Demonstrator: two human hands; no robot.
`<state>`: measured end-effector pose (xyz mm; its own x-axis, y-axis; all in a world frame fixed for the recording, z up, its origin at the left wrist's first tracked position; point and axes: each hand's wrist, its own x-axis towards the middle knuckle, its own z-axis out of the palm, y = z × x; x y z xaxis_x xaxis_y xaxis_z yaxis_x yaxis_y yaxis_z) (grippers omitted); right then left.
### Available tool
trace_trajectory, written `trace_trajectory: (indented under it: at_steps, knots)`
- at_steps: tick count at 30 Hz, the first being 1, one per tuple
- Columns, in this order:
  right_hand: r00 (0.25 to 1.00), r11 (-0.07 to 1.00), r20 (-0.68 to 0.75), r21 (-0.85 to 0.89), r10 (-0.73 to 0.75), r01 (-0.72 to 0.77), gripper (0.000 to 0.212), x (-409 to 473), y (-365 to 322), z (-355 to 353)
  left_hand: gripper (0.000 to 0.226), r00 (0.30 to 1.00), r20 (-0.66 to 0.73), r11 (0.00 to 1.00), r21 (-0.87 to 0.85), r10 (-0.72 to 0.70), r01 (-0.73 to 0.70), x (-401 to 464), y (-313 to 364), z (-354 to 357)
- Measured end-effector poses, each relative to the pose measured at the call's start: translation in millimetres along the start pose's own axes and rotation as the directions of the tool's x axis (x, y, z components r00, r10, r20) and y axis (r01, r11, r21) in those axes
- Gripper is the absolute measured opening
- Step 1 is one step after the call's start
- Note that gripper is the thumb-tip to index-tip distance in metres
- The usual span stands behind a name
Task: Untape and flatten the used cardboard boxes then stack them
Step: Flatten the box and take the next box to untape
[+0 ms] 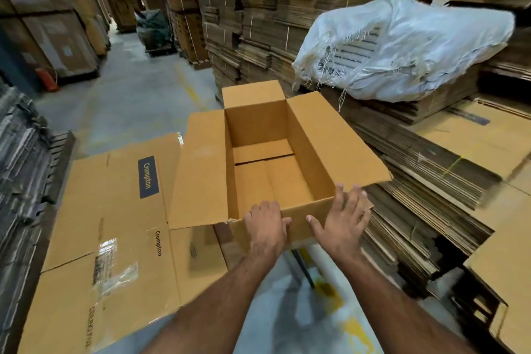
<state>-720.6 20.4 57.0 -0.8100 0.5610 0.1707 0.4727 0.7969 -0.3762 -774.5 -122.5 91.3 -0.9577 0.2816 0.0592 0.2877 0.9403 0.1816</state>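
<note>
Fingers of left hand curl over open box rim; right hand flat.

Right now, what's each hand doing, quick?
Left hand: fingers curled over the near edge of the open box, gripping it.
Right hand: open, fingers spread against that near edge.

Matt tan cardboard on the open box, smooth inside. Glossy clear tape wrinkling across the flattened box. Rough, frayed white woven plastic on the sack. Raw corrugated edges down the cardboard stacks. Dull grey concrete floor.
</note>
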Motion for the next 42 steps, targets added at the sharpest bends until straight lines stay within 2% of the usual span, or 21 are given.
trace_trajectory:
  at_steps: [2,3,5,6,8,9,12,14,15,16,19,21,22,24,26,28,31,34,36,39,42]
  knots:
    - [0.975,0.956,0.035,0.191,0.218,-0.221,0.122,8.2,-3.7,-10.3,0.035,0.997,-0.079,0.995,-0.097,-0.021,0.014,7.6,11.3,-10.8]
    - [0.933,0.878,0.104,0.317,0.344,-0.358,0.126,12.8,-7.4,-17.3,0.035,0.992,-0.123,0.991,-0.133,-0.025,0.008,13.5,17.2,-19.6]
    - [0.824,0.629,0.310,0.535,0.475,-0.564,0.134,21.1,-15.6,-37.2,0.032,0.980,-0.196,0.973,-0.229,-0.036,-0.010,26.1,26.8,-41.2]
    - [0.790,0.518,0.410,0.600,0.455,-0.610,0.133,26.8,-19.0,-45.1,0.030,0.972,-0.231,0.960,-0.278,-0.043,-0.023,31.8,30.2,-53.4]
    - [0.765,0.384,0.540,0.662,0.350,-0.643,0.128,36.9,-29.2,-64.0,0.027,0.951,-0.304,0.930,-0.364,-0.058,-0.060,41.0,32.2,-72.5]
    - [0.780,0.334,0.542,0.707,0.312,-0.624,0.133,42.5,-34.2,-70.1,0.027,0.937,-0.341,0.910,-0.407,-0.075,-0.075,44.2,30.6,-82.1]
    - [0.891,0.255,0.354,0.868,0.283,-0.425,0.147,57.3,-57.0,-89.0,0.037,0.923,-0.340,0.797,-0.600,-0.178,-0.067,59.0,17.1,-104.9]
    - [0.951,0.309,0.132,0.926,0.280,-0.219,0.153,61.6,-74.9,-106.4,0.050,0.930,-0.286,0.632,-0.771,-0.233,-0.079,68.8,6.8,-120.3]
    - [0.962,0.366,0.004,0.924,0.273,-0.108,0.155,63.0,-83.9,-118.5,0.055,0.935,-0.257,0.499,-0.860,-0.245,-0.105,70.2,2.7,-126.4]
    - [0.960,0.440,-0.131,0.898,0.249,0.008,0.156,66.8,-89.3,-125.9,0.056,0.943,-0.220,0.318,-0.939,-0.249,-0.135,67.2,0.7,-132.1]
    - [0.881,0.665,-0.468,0.683,0.078,0.304,0.144,64.4,-107.9,-154.6,0.056,0.973,-0.019,-0.261,-0.962,-0.230,-0.081,58.3,-0.8,-137.4]
    - [0.777,0.825,-0.623,0.393,-0.086,0.406,0.133,59.6,-120.6,-169.0,0.070,0.982,0.099,-0.458,-0.889,-0.161,0.015,53.7,2.7,-129.1]
    - [0.717,0.876,-0.675,0.224,-0.177,0.428,0.129,59.1,-125.6,-172.3,0.074,0.975,0.158,-0.492,-0.868,-0.153,0.064,49.3,6.7,-123.6]
    - [0.639,0.886,-0.671,-0.059,-0.377,0.460,0.124,60.9,-133.6,-173.8,0.078,0.948,0.273,-0.511,-0.845,-0.163,0.156,40.8,16.4,-110.4]
    - [0.639,0.835,-0.552,-0.231,-0.536,0.500,0.121,65.3,-136.3,-169.3,0.083,0.917,0.380,-0.534,-0.803,-0.120,0.263,36.8,26.2,-89.1]
    - [0.689,0.782,-0.371,-0.338,-0.623,0.524,0.122,67.4,-132.2,-157.0,0.089,0.849,0.526,-0.526,-0.739,-0.060,0.421,33.7,30.1,-64.2]
    - [0.774,0.746,-0.055,-0.320,-0.630,0.584,0.119,68.0,-119.7,-126.6,0.097,0.733,0.680,-0.489,-0.643,-0.012,0.589,23.1,31.0,-29.9]
    - [0.747,0.690,0.168,-0.294,-0.644,0.661,0.111,68.7,-107.7,-105.4,0.093,0.661,0.750,-0.552,-0.537,0.034,0.638,3.8,40.1,-10.9]
    - [0.696,0.633,0.202,-0.301,-0.689,0.714,0.104,68.5,-103.6,-102.1,0.096,0.643,0.760,-0.579,-0.483,0.095,0.657,0.1,46.0,-4.4]
    - [0.691,0.641,0.167,-0.271,-0.704,0.718,0.102,73.6,-99.9,-108.3,0.101,0.638,0.763,-0.611,-0.458,0.103,0.646,9.2,48.8,-3.3]
    - [0.685,0.664,0.191,-0.169,-0.703,0.729,0.091,85.6,-93.9,-113.4,0.104,0.627,0.771,-0.555,-0.476,0.111,0.683,24.8,38.3,5.7]
